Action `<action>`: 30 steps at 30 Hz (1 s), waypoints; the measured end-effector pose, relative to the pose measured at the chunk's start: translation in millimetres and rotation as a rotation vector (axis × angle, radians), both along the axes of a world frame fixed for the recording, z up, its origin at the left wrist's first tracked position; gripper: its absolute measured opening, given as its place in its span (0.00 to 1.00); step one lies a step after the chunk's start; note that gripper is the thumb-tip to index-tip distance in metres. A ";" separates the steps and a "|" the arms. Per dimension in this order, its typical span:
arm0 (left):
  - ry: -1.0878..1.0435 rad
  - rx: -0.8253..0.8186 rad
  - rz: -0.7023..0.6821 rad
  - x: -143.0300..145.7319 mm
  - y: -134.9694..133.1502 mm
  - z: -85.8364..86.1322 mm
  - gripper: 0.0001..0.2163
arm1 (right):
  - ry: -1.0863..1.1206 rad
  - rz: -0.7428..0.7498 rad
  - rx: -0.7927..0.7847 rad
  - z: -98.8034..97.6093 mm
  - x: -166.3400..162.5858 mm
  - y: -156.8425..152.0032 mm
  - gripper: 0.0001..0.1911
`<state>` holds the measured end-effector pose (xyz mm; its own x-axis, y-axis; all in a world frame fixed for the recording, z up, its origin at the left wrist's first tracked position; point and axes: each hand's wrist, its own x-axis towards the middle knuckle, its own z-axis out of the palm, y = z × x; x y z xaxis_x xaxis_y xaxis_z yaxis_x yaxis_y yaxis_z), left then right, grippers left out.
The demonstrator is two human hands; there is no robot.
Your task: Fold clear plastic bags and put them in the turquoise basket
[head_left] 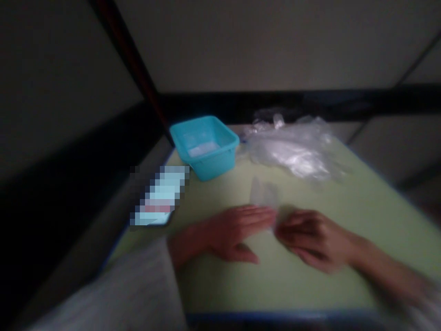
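A small clear plastic bag (264,193) lies on the table, its near part covered by my left hand (237,227). That hand is flat, palm down, with fingers stretched across the bag and the thumb held apart. Just to the right, my right hand (312,234) is closed, its fingertips pressed together at the bag's right edge. Whether they grip the bag or something small is hidden by the fingers and blur.
A turquoise plastic basket (215,164) with pale, flat contents stands at the back left. Behind my hands lies a heap of clear plastic bags (296,151). A lit phone (161,197), partly pixelated, rests by the left edge of the green table (275,289).
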<state>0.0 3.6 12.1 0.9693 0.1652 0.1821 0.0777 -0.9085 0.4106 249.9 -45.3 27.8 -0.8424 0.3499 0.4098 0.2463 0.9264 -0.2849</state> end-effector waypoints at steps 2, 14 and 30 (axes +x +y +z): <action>0.005 0.000 -0.016 1.5 -4.6 0.0 0.36 | 0.030 -0.004 0.014 -0.2 0.3 0.1 0.12; -0.007 -0.060 -0.032 6.0 -8.3 -7.5 0.35 | -0.090 -0.016 -0.229 -1.0 -14.7 17.5 0.27; 0.016 -0.060 -0.035 7.1 -8.4 -6.1 0.41 | -0.275 -0.157 -0.210 -27.7 -15.5 52.5 0.33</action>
<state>7.1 -4.8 6.0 0.9774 0.1415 0.1570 0.0537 -0.8847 0.4631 234.4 7.3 0.1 -0.8407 0.5355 0.0810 0.4741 0.7999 -0.3679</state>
